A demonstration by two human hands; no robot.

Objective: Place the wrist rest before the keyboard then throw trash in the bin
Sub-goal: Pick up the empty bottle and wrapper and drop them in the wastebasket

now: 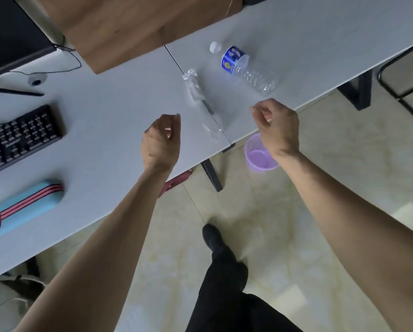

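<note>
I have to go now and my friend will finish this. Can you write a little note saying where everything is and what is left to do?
Left hand: loosely curled above the desk, holding nothing.
Right hand: loosely curled at the desk's edge, above the purple bin, holding nothing.
Done: the wrist rest already lies in front of the keyboard.
Left: the trash is still on the desk: an empty bottle lying on its side, a clear wrapper with something dark sticking out, and a smaller clear scrap near the edge.
The bin stands on the floor beside the desk.
</note>
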